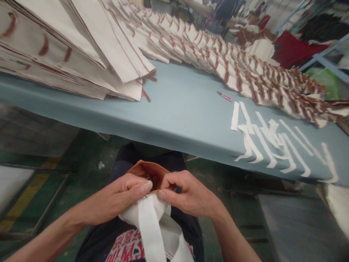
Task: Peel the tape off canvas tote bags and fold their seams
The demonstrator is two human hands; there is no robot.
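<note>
Your left hand (133, 189) and right hand (184, 191) pinch the rim (154, 192) of the brown-and-white cloth bag (170, 228) over your lap (122, 160); if either pinch slips, the rim could pucker and the dangling white strap (151, 225) twist.

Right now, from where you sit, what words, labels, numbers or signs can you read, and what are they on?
"好酱油", as best I can tell: the smaller red characters on the dark garment.
Larger red characters, same garment: too blurred and partly covered by the white strap to quote.
Pink cutter on the blue-grey table: too small to tell whether it is marked.
</note>
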